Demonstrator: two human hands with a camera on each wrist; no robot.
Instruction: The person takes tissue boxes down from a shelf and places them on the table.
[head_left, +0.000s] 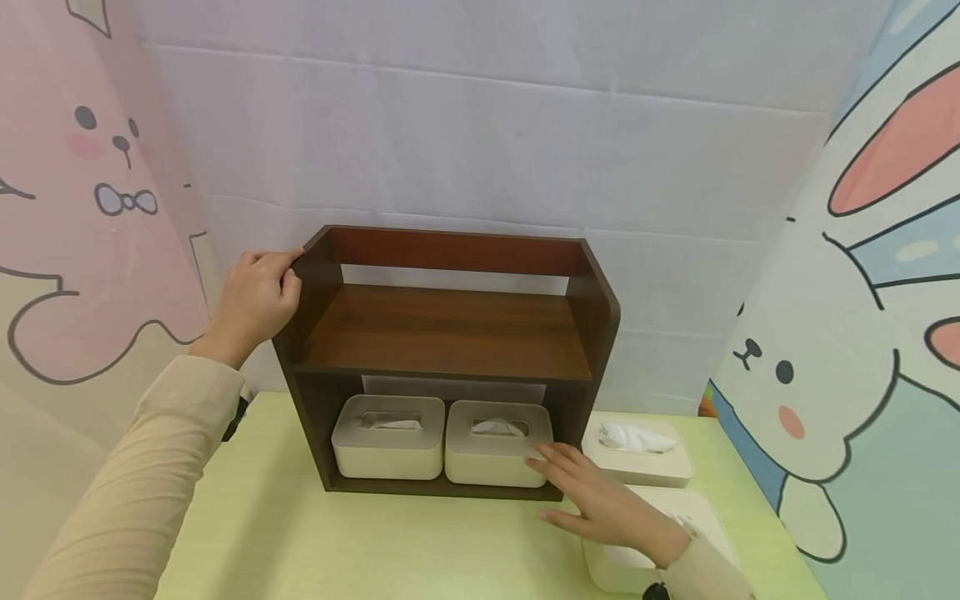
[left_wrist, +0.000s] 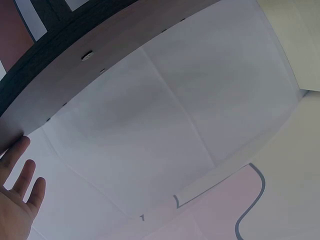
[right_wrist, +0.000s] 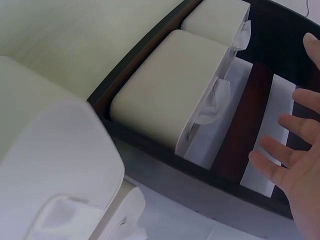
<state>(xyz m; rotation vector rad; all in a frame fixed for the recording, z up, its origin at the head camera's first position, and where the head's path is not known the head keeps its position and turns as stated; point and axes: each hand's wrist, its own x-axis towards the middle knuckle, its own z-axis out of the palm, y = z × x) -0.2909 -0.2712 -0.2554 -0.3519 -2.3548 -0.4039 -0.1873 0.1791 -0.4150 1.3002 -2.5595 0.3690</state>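
Observation:
A dark brown two-tier wooden shelf stands on the table. My left hand touches its upper left side; in the left wrist view, fairly straight fingers reach the edge of the side panel. Two cream tissue boxes with grey lids sit side by side in the lower compartment, a left box and a right box, white tissue showing in their slots. My right hand, fingers spread and holding nothing, is in front of the right box's lower right corner. The right wrist view shows no contact with the box.
Right of the shelf, another tissue box lies at the back. A nearer tissue box is partly hidden by my right forearm. The pale yellow-green table meets a white cloth backdrop, with cartoon-printed cloths on both sides.

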